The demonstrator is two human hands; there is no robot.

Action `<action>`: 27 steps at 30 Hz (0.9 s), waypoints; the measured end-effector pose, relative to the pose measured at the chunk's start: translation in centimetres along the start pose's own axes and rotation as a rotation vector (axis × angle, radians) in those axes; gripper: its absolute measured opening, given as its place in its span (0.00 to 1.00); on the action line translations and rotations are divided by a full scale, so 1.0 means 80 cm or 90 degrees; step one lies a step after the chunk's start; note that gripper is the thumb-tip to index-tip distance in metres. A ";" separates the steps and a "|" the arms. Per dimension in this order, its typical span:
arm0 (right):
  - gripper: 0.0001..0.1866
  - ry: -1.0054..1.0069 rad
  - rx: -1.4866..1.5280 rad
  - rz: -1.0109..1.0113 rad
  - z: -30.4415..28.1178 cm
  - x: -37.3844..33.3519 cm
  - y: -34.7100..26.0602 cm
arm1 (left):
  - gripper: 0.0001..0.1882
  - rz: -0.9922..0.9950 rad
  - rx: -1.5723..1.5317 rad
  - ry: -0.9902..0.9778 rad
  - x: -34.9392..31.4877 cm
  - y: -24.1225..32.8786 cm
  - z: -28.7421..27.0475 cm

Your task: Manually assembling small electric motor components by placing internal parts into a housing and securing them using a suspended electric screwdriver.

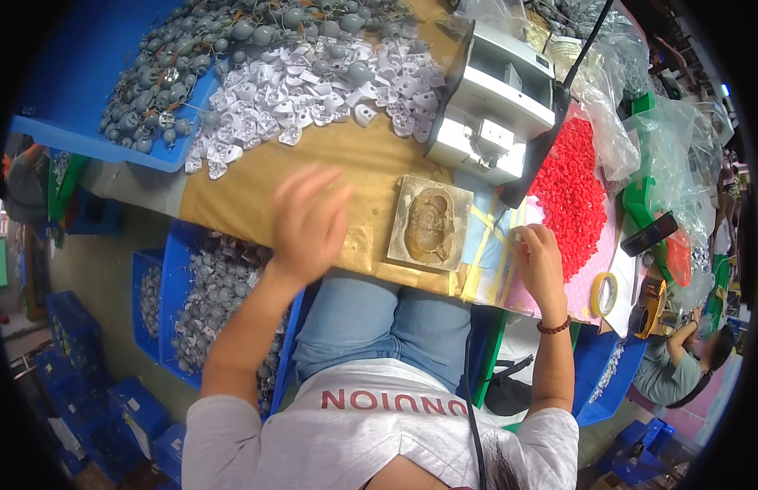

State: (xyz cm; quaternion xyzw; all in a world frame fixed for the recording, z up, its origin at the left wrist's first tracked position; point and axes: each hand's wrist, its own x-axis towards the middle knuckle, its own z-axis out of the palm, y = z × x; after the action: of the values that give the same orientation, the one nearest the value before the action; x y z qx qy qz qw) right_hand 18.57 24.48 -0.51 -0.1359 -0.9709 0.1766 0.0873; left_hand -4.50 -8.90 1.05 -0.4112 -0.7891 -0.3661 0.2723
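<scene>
My left hand (309,222) is raised over the front edge of the brown-covered table, left of the fixture. It is blurred, its fingers stretched out with nothing visible in them. My right hand (542,263) is above the pink board, beside the pile of small red parts (573,196). Its fingers are curled together, and anything between them is hidden. Between the hands lies a square metal fixture block (402,233) with a rounded, amber-coloured recess. White plastic shell pieces (313,94) are heaped beyond my left hand.
A white and black machine (509,102) stands behind the fixture. Grey round parts on wires (264,34) fill the back left, beside a blue bin (77,143). A tape roll (604,294) lies at right near a dark phone-like object (649,233). Another person (677,371) sits far right.
</scene>
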 end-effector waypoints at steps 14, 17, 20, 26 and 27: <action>0.06 0.013 -0.062 -0.008 0.008 -0.009 0.017 | 0.14 -0.103 0.109 -0.358 0.099 -0.057 0.139; 0.06 0.032 -0.074 -0.020 0.009 -0.010 0.022 | 0.17 -0.250 -0.241 -0.272 0.093 0.011 0.096; 0.07 0.059 -0.078 -0.044 0.004 -0.001 0.021 | 0.16 -0.187 -0.427 -0.316 0.045 0.051 0.079; 0.11 0.105 0.213 -0.045 -0.006 0.032 -0.038 | 0.15 -0.062 -0.202 -0.343 0.003 0.062 0.093; 0.12 0.109 0.262 -0.070 -0.002 0.039 -0.052 | 0.17 -0.078 -0.212 -0.347 0.003 0.065 0.095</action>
State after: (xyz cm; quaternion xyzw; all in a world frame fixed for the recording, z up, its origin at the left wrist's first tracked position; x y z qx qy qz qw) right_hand 14.72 21.72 1.52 -0.0768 -0.9095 0.3536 0.2048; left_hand -1.22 -0.62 -1.38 -0.4848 -0.7854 -0.3824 -0.0425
